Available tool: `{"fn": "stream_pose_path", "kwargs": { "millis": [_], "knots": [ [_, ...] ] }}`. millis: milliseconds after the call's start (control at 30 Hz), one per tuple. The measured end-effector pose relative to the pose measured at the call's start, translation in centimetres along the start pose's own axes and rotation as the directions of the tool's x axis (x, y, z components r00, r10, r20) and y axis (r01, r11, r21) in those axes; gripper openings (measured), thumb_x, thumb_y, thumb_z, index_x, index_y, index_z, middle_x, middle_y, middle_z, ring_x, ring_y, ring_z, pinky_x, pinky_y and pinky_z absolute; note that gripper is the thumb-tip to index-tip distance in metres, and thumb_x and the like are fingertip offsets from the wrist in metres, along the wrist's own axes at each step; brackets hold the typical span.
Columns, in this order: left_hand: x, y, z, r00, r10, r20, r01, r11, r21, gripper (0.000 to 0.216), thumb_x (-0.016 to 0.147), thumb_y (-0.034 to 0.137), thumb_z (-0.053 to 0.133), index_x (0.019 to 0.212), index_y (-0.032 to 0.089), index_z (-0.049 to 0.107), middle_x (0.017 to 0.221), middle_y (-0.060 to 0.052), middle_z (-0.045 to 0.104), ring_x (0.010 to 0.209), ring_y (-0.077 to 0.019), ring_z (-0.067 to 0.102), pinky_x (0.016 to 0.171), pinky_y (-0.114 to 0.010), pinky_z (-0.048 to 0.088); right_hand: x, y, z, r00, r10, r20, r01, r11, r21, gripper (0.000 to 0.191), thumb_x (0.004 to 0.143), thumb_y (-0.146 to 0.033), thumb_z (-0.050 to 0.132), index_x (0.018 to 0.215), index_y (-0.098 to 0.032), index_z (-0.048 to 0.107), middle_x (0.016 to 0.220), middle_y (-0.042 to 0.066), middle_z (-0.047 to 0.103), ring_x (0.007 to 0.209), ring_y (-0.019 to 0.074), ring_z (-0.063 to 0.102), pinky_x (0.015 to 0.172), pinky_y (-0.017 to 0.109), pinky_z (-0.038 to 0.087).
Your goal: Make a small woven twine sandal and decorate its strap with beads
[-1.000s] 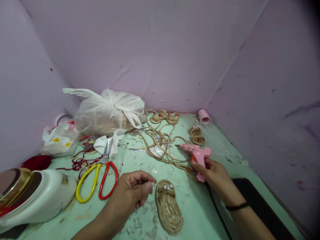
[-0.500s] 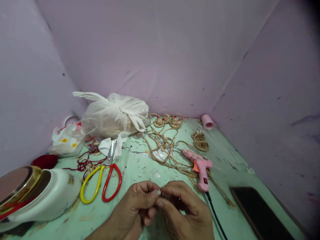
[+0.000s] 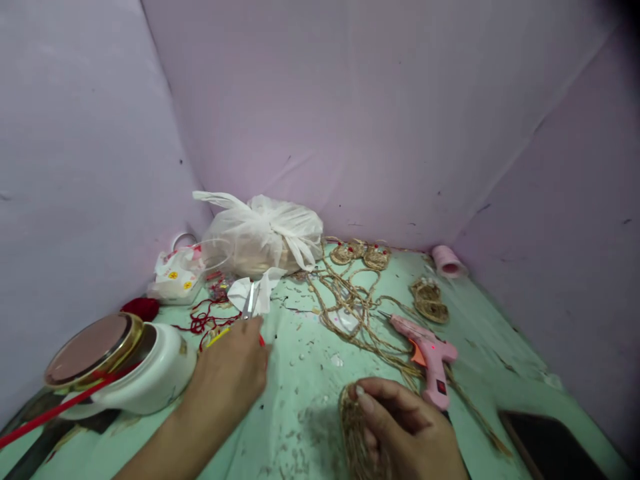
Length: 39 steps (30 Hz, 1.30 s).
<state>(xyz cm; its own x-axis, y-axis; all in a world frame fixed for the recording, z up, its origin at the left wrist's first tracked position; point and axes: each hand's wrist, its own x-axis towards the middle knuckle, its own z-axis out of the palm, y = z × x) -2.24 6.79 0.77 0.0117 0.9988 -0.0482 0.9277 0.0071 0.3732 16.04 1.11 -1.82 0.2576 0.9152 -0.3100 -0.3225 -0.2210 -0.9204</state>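
My left hand [image 3: 231,375] lies curled over the handles of the red and yellow scissors [image 3: 249,304]; only the blades and a bit of yellow handle show past the fingers. Near the bottom edge my right hand [image 3: 406,432] is closed on a woven jute sandal sole [image 3: 351,430], holding it tilted up off the green table [image 3: 300,360]. A pink glue gun [image 3: 425,350] with a lit red lamp lies on the table just right of my right hand, not held.
A white jar with a gold lid [image 3: 125,363] lies at the left. Behind stand a tied white plastic bag [image 3: 265,230], a clear packet [image 3: 180,273], tangled jute rope [image 3: 355,307], small jute sandals [image 3: 427,300], a pink roll [image 3: 447,261]. A dark phone [image 3: 550,447] lies bottom right.
My left hand left the sandal sole and moved left onto the scissors. My right hand now holds the sole alone. The camera view swung to the left.
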Motion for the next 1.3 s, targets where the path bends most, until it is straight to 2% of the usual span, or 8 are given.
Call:
{"fn": "stream_pose_path", "kwargs": {
  "millis": [67, 167, 533, 667, 767, 1033, 1200, 1300],
  "knots": [
    [0.5, -1.6, 0.0, 0.998, -0.061, 0.015, 0.054, 0.951, 0.303, 0.036, 0.08, 0.025, 0.035, 0.107, 0.008, 0.052, 0.09, -0.022, 0.06, 0.077, -0.0334, 0.06, 0.06, -0.038, 0.041, 0.2, 0.1, 0.3, 0.997, 0.076, 0.015, -0.077, 0.991, 0.105, 0.021, 0.05, -0.029, 0.081, 0.064, -0.017, 0.07, 0.052, 0.001, 0.063, 0.033, 0.0067, 0.044, 0.031, 0.018, 0.036],
    [0.9, -3.0, 0.9, 0.99, -0.102, 0.102, 0.053, 0.914, 0.402, 0.032, 0.079, 0.021, 0.032, 0.1, 0.009, 0.052, 0.086, -0.021, 0.062, 0.073, -0.0331, 0.062, 0.056, -0.036, 0.04, 0.4, 0.4, 0.7, 0.992, 0.124, 0.027, -0.126, 0.97, 0.205, 0.027, 0.047, -0.029, 0.082, 0.066, -0.015, 0.07, 0.057, 0.004, 0.067, 0.032, 0.0044, 0.043, 0.03, 0.015, 0.034],
    [1.8, -3.9, 0.0, 0.963, -0.261, 0.062, 0.265, 0.962, -0.061, 0.054, 0.071, 0.031, 0.045, 0.121, 0.013, 0.039, 0.079, -0.01, 0.064, 0.072, -0.0286, 0.062, 0.057, -0.031, 0.04, 0.6, 1.4, 0.4, 0.99, 0.142, -0.004, -0.136, 0.959, 0.248, 0.027, 0.043, -0.028, 0.084, 0.063, -0.015, 0.071, 0.052, 0.001, 0.064, 0.032, 0.0023, 0.04, 0.03, 0.012, 0.03],
    [1.8, -4.1, -0.2, 0.95, -0.311, 0.031, 0.311, 0.95, -0.002, 0.063, 0.075, 0.041, 0.042, 0.13, 0.011, 0.03, 0.084, -0.015, 0.065, 0.072, -0.0324, 0.063, 0.058, -0.034, 0.041, 0.6, 1.5, 0.5, 0.991, 0.129, -0.021, -0.12, 0.963, 0.24, 0.027, 0.042, -0.027, 0.084, 0.062, -0.015, 0.071, 0.043, -0.003, 0.056, 0.031, 0.0022, 0.039, 0.03, 0.012, 0.029],
    [1.6, -3.9, -0.6, 0.955, -0.297, 0.024, 0.295, 0.954, 0.059, 0.049, 0.075, 0.036, 0.042, 0.118, 0.013, 0.043, 0.089, -0.017, 0.066, 0.08, -0.0356, 0.061, 0.064, -0.036, 0.04, 0.5, 1.5, 0.5, 0.991, 0.133, -0.03, -0.122, 0.963, 0.239, 0.027, 0.042, -0.028, 0.084, 0.061, -0.015, 0.071, 0.043, -0.002, 0.057, 0.032, 0.0032, 0.039, 0.031, 0.013, 0.029],
    [-2.0, -1.0, 1.0, 0.997, 0.077, 0.023, -0.065, 0.941, -0.331, 0.022, 0.08, 0.039, 0.042, 0.095, 0.024, 0.049, 0.065, -0.001, 0.061, 0.061, -0.0204, 0.056, 0.058, -0.028, 0.039, 0.9, 1.9, -0.3, 0.983, 0.165, 0.082, -0.181, 0.952, 0.247, 0.023, 0.049, -0.027, 0.081, 0.068, -0.017, 0.071, 0.063, 0.004, 0.068, 0.032, 0.0026, 0.04, 0.03, 0.015, 0.029],
    [-3.8, -0.9, 4.5, 0.88, 0.473, 0.05, -0.447, 0.858, -0.254, 0.038, 0.072, 0.021, 0.044, 0.11, 0.023, 0.052, 0.086, -0.008, 0.065, 0.077, -0.0236, 0.057, 0.066, -0.029, 0.043, 1.0, 2.1, -0.7, 0.975, 0.179, 0.13, -0.211, 0.932, 0.295, 0.019, 0.053, -0.027, 0.08, 0.064, -0.016, 0.068, 0.035, -0.006, 0.048, 0.029, 0.002, 0.031, 0.031, 0.014, 0.024],
    [-4.0, -0.9, 5.1, 0.835, 0.549, 0.017, -0.543, 0.83, -0.13, 0.056, 0.066, 0.01, 0.041, 0.121, 0.021, 0.044, 0.103, -0.011, 0.061, 0.091, -0.0254, 0.055, 0.077, -0.032, 0.043, 0.8, 1.8, -0.6, 0.978, 0.141, 0.15, -0.18, 0.943, 0.282, 0.02, 0.051, -0.027, 0.08, 0.061, -0.016, 0.067, 0.034, -0.006, 0.045, 0.03, 0.0031, 0.033, 0.033, 0.015, 0.026]
  ]
}}
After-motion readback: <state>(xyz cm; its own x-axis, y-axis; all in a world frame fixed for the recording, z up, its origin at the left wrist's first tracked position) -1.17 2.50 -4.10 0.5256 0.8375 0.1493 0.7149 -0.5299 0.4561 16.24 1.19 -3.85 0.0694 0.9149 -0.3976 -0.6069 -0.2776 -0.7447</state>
